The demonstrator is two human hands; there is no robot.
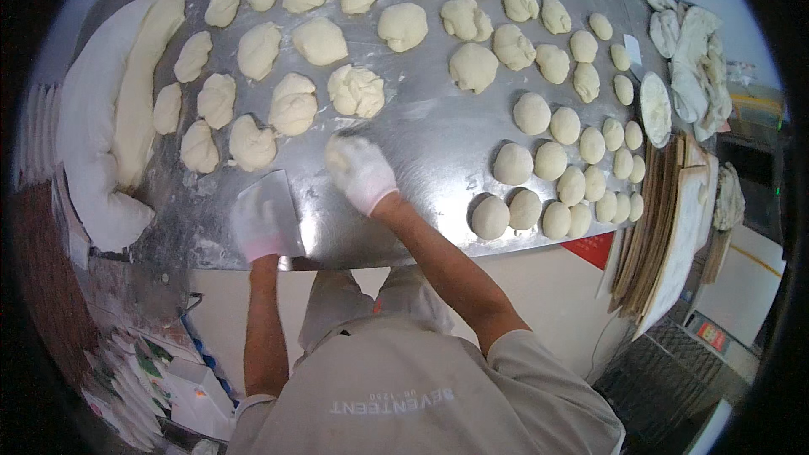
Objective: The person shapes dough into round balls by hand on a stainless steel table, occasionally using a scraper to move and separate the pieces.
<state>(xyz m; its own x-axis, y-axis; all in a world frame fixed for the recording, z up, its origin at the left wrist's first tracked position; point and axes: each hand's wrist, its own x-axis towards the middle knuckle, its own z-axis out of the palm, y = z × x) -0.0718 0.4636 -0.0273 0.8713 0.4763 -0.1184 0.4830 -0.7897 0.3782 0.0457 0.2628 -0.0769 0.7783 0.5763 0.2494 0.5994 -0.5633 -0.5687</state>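
Bright glare is thrown back by the metal table (430, 139) beside the right hand (362, 173); the left hand (257, 223) is blurred; far around both, edges are bent and darkened.

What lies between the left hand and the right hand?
In the head view, the flat scraper at the left hand comes first, then shiny tabletop toward the right hand.
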